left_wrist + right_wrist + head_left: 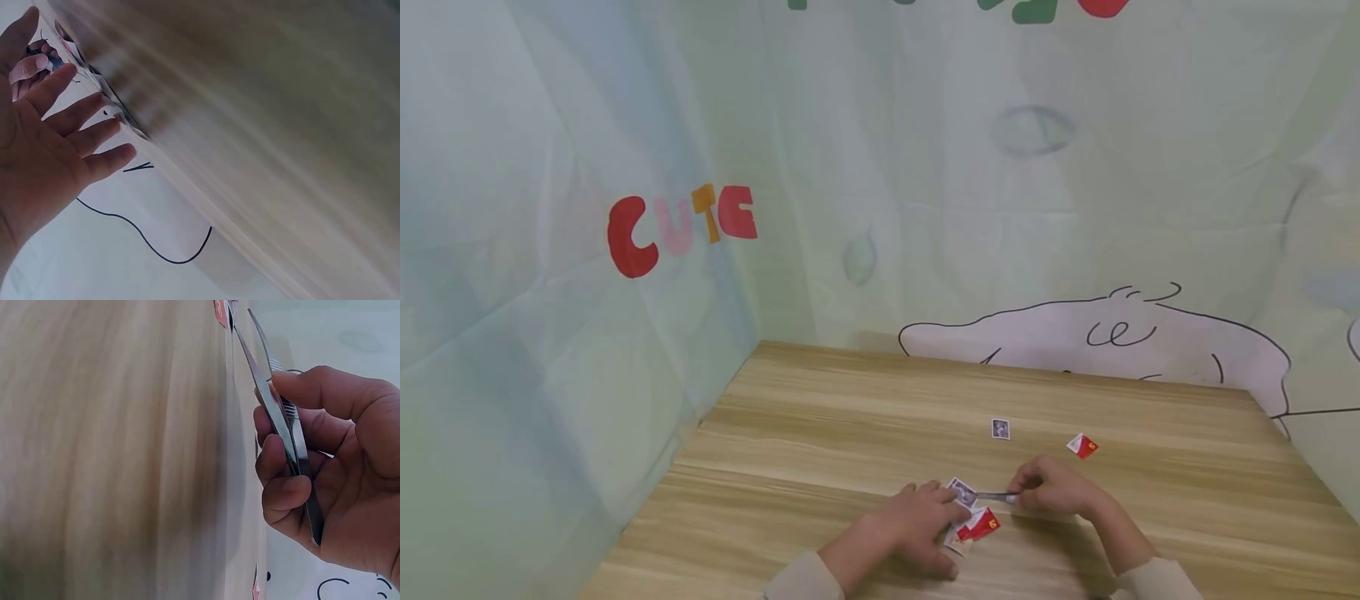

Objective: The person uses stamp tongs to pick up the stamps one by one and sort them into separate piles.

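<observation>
My right hand [1060,487] holds a pair of metal tweezers [289,428], thumb on one arm and fingers curled round the other. Its tips stand apart in the right wrist view. In the head view the tweezers point left and reach the edge of a grey picture stamp [962,490]. My left hand [917,527] lies low over the small pile with its fingers spread and nearly straight, fingertips at the stamps. Below the grey one are a red-and-white stamp [985,523] and a beige stamp [956,543], overlapping and partly hidden by the fingers.
Farther back on the wooden table [820,417] lie another grey picture stamp [1001,429] and a red-and-white stamp [1083,446], apart from each other. A printed cloth [865,167] hangs behind the table and along its left side.
</observation>
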`<act>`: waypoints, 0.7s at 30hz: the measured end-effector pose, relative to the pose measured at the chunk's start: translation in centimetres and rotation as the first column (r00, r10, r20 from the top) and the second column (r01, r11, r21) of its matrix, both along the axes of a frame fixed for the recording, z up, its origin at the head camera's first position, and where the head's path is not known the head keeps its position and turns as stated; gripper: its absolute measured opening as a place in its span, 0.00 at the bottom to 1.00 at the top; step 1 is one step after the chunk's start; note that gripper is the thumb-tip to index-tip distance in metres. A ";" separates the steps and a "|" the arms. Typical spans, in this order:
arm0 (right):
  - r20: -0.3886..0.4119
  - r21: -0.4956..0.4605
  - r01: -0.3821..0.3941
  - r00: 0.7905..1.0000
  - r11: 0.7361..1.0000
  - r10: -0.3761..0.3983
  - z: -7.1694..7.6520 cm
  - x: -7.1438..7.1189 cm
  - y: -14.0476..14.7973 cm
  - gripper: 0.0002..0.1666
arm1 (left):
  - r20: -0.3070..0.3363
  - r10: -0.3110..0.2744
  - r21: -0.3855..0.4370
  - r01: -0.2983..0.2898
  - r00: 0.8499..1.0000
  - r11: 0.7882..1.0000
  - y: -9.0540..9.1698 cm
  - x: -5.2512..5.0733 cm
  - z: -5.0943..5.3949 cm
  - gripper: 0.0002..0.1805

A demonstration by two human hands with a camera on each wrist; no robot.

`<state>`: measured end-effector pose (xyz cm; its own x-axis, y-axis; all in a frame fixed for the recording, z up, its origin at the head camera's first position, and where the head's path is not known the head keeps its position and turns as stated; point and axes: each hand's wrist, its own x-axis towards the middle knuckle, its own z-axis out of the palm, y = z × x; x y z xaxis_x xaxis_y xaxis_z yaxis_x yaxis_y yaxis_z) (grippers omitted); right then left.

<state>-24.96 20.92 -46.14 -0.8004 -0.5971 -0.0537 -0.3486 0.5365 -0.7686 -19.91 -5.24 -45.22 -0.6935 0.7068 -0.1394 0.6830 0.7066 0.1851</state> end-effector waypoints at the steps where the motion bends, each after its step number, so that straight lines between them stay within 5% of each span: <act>1: -0.004 0.003 0.003 1.000 1.000 -0.003 0.0 0.0 0.1 0.07 | -0.009 -0.010 0.007 0.010 1.000 1.000 0.0 -0.1 0.0 0.37; 11: -0.005 0.028 0.023 1.000 0.999 -0.023 0.0 0.1 0.7 0.07 | -0.096 -0.134 0.013 0.136 0.986 0.991 0.4 -1.1 -0.9 0.30; 17: -0.003 0.012 0.016 1.000 1.000 -0.016 0.1 0.3 0.9 0.07 | -0.051 -0.138 -0.016 0.137 0.989 0.990 0.5 -1.0 -0.8 0.32; 21: 0.009 0.010 0.003 1.000 1.000 -0.003 0.3 0.5 1.1 0.06 | -0.078 -0.145 -0.047 0.141 0.986 0.989 0.6 -0.7 -0.7 0.33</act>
